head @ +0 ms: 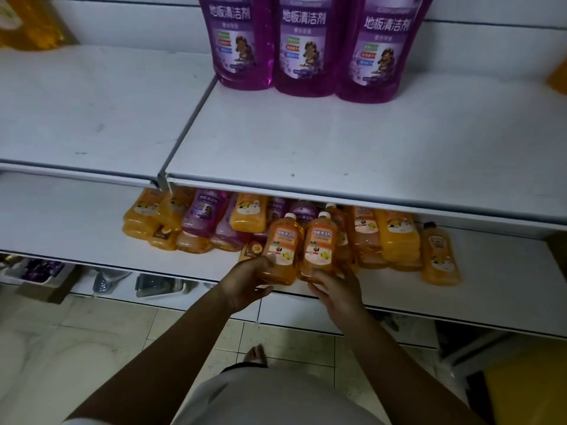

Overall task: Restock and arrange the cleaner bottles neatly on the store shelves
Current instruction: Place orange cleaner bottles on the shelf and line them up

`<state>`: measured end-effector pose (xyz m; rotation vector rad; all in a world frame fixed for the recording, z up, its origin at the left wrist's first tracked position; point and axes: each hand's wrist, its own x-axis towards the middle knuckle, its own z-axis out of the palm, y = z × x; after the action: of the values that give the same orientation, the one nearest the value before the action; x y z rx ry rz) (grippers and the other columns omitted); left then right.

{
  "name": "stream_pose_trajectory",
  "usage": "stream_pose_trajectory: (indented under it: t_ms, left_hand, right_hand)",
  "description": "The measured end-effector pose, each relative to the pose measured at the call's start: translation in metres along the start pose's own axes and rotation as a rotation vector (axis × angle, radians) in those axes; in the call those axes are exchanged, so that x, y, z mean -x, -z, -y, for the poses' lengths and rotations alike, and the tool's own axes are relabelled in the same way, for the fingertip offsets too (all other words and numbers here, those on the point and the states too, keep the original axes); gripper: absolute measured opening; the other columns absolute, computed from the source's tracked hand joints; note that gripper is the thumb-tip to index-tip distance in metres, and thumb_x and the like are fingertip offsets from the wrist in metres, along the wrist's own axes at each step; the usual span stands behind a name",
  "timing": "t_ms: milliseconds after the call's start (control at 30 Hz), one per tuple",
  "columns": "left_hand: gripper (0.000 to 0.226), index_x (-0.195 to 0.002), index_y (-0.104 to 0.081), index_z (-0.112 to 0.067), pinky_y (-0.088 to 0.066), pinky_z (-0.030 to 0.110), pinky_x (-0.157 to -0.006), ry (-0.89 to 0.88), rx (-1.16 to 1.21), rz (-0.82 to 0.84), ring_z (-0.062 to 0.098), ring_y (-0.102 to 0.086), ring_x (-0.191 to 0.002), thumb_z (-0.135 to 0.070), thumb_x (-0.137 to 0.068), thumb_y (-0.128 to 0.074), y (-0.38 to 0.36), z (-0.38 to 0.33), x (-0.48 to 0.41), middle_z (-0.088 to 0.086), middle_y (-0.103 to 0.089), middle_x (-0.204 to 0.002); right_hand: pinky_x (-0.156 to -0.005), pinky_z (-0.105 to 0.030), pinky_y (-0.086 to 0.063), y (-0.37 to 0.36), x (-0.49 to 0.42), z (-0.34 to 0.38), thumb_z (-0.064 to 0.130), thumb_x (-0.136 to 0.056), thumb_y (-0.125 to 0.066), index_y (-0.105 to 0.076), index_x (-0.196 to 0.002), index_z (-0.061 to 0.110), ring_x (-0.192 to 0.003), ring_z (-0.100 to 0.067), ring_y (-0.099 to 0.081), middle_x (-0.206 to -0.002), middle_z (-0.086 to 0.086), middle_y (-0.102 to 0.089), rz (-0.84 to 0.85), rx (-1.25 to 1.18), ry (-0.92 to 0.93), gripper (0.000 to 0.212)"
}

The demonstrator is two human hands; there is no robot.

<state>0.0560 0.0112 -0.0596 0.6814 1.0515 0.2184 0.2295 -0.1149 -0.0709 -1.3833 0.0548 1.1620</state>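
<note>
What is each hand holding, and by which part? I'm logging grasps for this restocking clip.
Each hand grips one upright orange bottle near its base: left hand on the left bottle, right hand on the right bottle.

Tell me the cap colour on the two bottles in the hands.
White, on both orange bottles; the head view shows it, near the upper shelf's edge.

White shelving (306, 142), seemingly tiled floor (107, 332)
</note>
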Motion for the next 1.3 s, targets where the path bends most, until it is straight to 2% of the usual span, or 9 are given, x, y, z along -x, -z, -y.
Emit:
stream_pose_trajectory:
  t_ms: [233,433,567,667,800,933,1033,1133,1300]
  left_hand:
    - [0.067,-0.138,-0.055,-0.011,-0.06,0.041,-0.086,0.025,-0.007,0.141,0.032,-0.067,-0.112,-0.007,-0.075,-0.076,0.017,0.008,0.028,0.016,-0.07,-0.123]
    - [0.077,-0.148,-0.046,-0.014,-0.057,0.05,-0.1,-0.169,-0.089,0.221,0.038,-0.066,-0.124,0.006,-0.078,-0.07,0.043,0.03,0.089,0.018,-0.068,-0.133]
    - [0.072,-0.147,-0.048,-0.018,-0.056,0.051,-0.102,-0.374,-0.118,0.012,0.039,-0.064,-0.128,-0.007,-0.082,-0.076,0.055,0.03,0.145,0.016,-0.068,-0.136]
    - [0.08,-0.145,-0.051,-0.02,-0.056,0.05,-0.102,-0.505,-0.077,-0.183,0.036,-0.067,-0.125,-0.037,-0.077,-0.089,0.06,0.027,0.186,0.012,-0.071,-0.133]
    - [0.099,-0.14,-0.053,-0.021,-0.056,0.051,-0.102,-0.695,-0.077,-0.37,0.03,-0.069,-0.122,-0.064,-0.061,-0.092,0.069,0.017,0.244,0.008,-0.072,-0.131]
    - [0.094,-0.142,-0.051,-0.014,-0.055,0.057,-0.101,-0.888,-0.073,-0.486,0.037,-0.068,-0.122,-0.058,-0.069,-0.09,0.086,-0.008,0.295,0.014,-0.07,-0.13]
    - [0.082,-0.135,-0.054,-0.017,-0.062,0.041,-0.094,-1.011,-0.153,-0.568,0.027,-0.073,-0.115,-0.058,-0.072,-0.087,0.096,-0.038,0.327,0.008,-0.073,-0.123]
    - [0.041,-0.123,-0.057,-0.027,-0.061,0.023,-0.083,-1.115,-0.222,-0.637,0.012,-0.076,-0.104,-0.033,-0.088,-0.078,0.108,-0.071,0.346,-0.009,-0.078,-0.11]
    - [0.041,-0.122,-0.058,-0.031,-0.059,0.02,-0.083,-1.273,-0.314,-0.681,0.011,-0.075,-0.106,-0.021,-0.087,-0.077,0.152,-0.135,0.364,-0.012,-0.078,-0.109]
  right_hand:
    - [-0.083,-0.042,-0.06,0.029,0.016,0.019,-0.003,-0.094,-0.064,-0.061,-0.132,0.011,-0.116,-0.036,-0.069,-0.128,-0.017,-0.071,0.333,0.152,-0.256,0.04]
    - [-0.092,-0.045,-0.06,0.015,0.063,0.012,-0.005,-0.061,-0.084,-0.059,-0.135,0.014,-0.117,-0.031,-0.072,-0.121,-0.01,-0.077,0.594,0.476,-0.053,0.081]
    - [-0.082,-0.027,-0.059,-0.025,0.091,0.01,0.003,-0.069,-0.09,-0.061,-0.126,0.027,-0.105,-0.011,-0.075,-0.107,0.012,-0.079,0.635,0.613,0.101,0.068]
    - [-0.097,-0.034,-0.056,-0.056,0.107,0.007,0.036,-0.071,-0.093,-0.063,-0.128,0.033,-0.115,-0.01,-0.07,-0.118,0.012,-0.076,0.707,0.662,0.224,0.064]
    - [-0.096,-0.026,-0.056,-0.1,0.136,0.015,0.04,-0.08,-0.084,-0.063,-0.13,0.031,-0.114,-0.003,-0.069,-0.12,0.016,-0.074,0.847,0.702,0.411,0.055]
    - [-0.099,-0.034,-0.055,-0.145,0.167,0.03,0.039,-0.082,-0.084,-0.064,-0.128,0.04,-0.117,-0.008,-0.07,-0.122,0.011,-0.075,0.961,0.686,0.538,0.05]
    - [-0.088,-0.036,-0.061,-0.18,0.192,0.047,0.038,-0.08,-0.083,-0.067,-0.121,0.028,-0.101,-0.017,-0.076,-0.109,0.002,-0.079,0.977,0.626,0.619,0.045]
    - [-0.078,-0.029,-0.063,-0.212,0.216,0.07,0.037,-0.079,-0.085,-0.069,-0.113,0.023,-0.09,-0.018,-0.078,-0.101,0.001,-0.08,0.947,0.579,0.716,0.04]
    - [-0.086,-0.039,-0.061,-0.269,0.233,0.107,0.038,-0.08,-0.088,-0.068,-0.117,0.025,-0.099,-0.014,-0.077,-0.106,0.005,-0.08,0.831,0.554,0.893,0.044]
